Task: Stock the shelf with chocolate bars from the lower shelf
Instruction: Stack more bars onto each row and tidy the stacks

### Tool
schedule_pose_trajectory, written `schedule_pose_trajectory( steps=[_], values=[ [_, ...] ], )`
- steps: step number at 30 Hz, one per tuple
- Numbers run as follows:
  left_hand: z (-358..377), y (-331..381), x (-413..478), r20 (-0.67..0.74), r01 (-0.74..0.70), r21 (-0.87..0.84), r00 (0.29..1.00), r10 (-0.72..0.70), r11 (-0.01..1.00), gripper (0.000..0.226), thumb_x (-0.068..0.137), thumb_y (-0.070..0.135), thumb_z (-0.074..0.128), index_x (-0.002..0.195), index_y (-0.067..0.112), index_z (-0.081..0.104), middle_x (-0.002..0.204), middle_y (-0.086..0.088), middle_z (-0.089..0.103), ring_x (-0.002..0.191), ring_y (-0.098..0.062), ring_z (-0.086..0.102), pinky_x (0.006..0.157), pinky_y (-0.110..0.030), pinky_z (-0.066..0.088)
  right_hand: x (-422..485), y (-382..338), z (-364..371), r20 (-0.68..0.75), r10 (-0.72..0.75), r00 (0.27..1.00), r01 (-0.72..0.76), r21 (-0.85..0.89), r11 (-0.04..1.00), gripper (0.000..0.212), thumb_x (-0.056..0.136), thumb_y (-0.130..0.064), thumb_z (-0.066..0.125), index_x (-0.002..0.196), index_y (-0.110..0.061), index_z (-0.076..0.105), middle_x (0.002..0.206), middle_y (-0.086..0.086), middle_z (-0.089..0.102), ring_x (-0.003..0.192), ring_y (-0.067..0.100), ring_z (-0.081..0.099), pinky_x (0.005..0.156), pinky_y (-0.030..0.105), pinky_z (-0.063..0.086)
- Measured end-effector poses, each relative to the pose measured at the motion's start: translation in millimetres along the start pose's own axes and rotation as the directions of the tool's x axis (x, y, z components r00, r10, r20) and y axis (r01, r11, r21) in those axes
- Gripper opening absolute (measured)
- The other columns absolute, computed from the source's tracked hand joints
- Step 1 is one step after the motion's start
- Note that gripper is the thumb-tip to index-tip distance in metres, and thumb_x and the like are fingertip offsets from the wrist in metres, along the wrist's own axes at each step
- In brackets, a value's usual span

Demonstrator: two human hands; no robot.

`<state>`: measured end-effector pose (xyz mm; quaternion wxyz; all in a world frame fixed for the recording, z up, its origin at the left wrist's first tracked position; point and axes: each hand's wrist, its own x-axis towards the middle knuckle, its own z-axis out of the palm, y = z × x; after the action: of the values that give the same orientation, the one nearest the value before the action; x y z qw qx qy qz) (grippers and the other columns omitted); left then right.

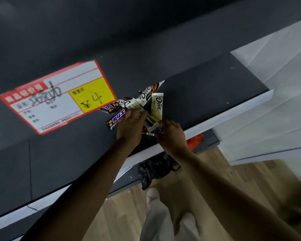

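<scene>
The chocolate bars (142, 100) are lying in a likely light, slippery pile on the dark shelf (207, 94) — the right hand (172, 136) is pinching one pale bar (153, 127) by its end, the left hand (130, 126) is covering others, its grip hidden — middles look firmest.

Both our arms are bare and stretched from the bottom of the frame toward its centre. Our left arm (80, 185) runs in from the lower left, wrist straight. The left hand (131, 126) shows us its back, fingers nearly straight and laid forward. Our right arm (233, 190) comes from the lower right. The right hand (172, 136), just beside the left, curls its fingers and pinches the lower end of a pale chocolate bar (157, 106).
</scene>
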<state>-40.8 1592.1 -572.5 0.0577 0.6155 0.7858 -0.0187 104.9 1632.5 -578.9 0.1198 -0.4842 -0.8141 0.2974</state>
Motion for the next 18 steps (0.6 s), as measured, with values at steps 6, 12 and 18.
schedule_pose_trajectory(
  steps=[6,12,18],
  values=[
    [8,-8,25,0.09,-0.107,0.145,0.991,0.095,0.984,0.074,0.087,0.009,0.054,0.148,0.026,0.016,0.158,0.001,0.009,0.144,-0.024,0.007,0.11,-0.044,0.025,4,8,17,0.052,0.03,0.998,-0.025,-0.1,0.995,0.036,0.085,-0.017,0.054,0.12,-0.024,0.054,0.124,0.001,0.054,0.116,0.023,0.044,0.093,0.036,0.039],
    [10,-11,25,0.085,-0.089,0.087,0.993,0.082,0.992,0.057,0.091,0.007,0.044,0.143,0.024,0.032,0.153,0.001,0.026,0.14,-0.024,0.017,0.108,-0.042,0.022,5,9,17,0.043,-0.001,0.999,0.009,-0.188,0.982,0.036,0.088,-0.017,0.052,0.124,-0.013,0.051,0.12,0.006,0.054,0.111,0.027,0.044,0.089,0.036,0.039],
    [7,-14,23,-0.01,-0.122,-0.021,0.993,0.122,0.992,0.041,0.085,0.008,0.052,0.124,0.018,0.057,0.129,0.0,0.057,0.128,-0.023,0.037,0.102,-0.037,0.023,3,11,10,0.073,0.013,0.997,-0.005,-0.105,0.994,0.037,0.084,-0.017,0.058,0.121,-0.012,0.057,0.116,0.007,0.052,0.108,0.027,0.043,0.09,0.031,0.037]
  ],
)
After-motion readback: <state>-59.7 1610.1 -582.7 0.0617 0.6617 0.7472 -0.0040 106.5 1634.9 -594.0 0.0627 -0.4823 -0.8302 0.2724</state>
